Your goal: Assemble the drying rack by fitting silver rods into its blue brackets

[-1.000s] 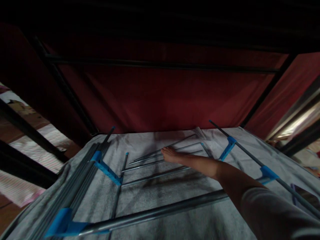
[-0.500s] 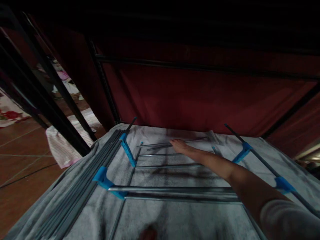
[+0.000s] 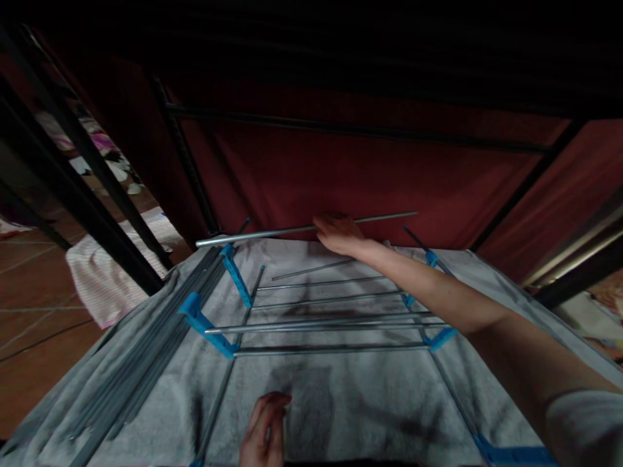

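- The right hand [image 3: 341, 235] reaches to the far side, fingers closed around a thin metal rod [image 3: 272, 233], which it holds level above the grey cloth [image 3: 341, 402].
- The left hand [image 3: 265, 431] is at the near edge, fingers half curled, resting on the cloth and holding nothing.
- Between the hands lie more rods with blue connectors [image 3: 204, 321].
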`<state>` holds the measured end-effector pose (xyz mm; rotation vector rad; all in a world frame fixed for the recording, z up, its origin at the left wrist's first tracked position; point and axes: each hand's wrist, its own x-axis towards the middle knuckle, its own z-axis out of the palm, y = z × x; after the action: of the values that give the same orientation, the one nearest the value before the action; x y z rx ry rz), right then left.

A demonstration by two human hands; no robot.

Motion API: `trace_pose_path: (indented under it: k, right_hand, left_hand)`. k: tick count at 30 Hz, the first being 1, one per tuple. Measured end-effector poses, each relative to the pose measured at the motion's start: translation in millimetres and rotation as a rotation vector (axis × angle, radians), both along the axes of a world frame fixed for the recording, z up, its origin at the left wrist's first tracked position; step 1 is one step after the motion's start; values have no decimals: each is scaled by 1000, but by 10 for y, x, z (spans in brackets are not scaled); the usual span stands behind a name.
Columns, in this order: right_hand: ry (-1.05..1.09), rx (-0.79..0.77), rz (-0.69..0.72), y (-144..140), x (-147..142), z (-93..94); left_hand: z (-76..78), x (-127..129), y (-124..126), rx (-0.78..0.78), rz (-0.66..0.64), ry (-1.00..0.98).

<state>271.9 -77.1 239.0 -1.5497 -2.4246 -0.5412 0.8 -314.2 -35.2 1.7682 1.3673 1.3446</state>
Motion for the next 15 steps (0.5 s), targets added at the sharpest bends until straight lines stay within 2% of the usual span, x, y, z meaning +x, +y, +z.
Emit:
trace_pose_path:
  k: [3, 6, 10, 13, 15]
  right_hand:
    - [-43, 11, 13, -237, -86, 82]
    - [-68, -65, -24, -381, -96, 41]
    - [-101, -192, -110, -459, -2, -112]
    - [-121, -236, -151, -483, 58, -243]
    - [-118, -246, -161, -491, 68, -320]
  left_hand:
    - [323, 2, 139, 121, 33, 33]
    - [752, 105, 380, 265, 187, -33]
    - [1513, 238, 871, 420, 356, -111]
    - [2156, 222, 1390, 433, 417, -104]
    - [2539, 155, 1800, 372, 439, -58]
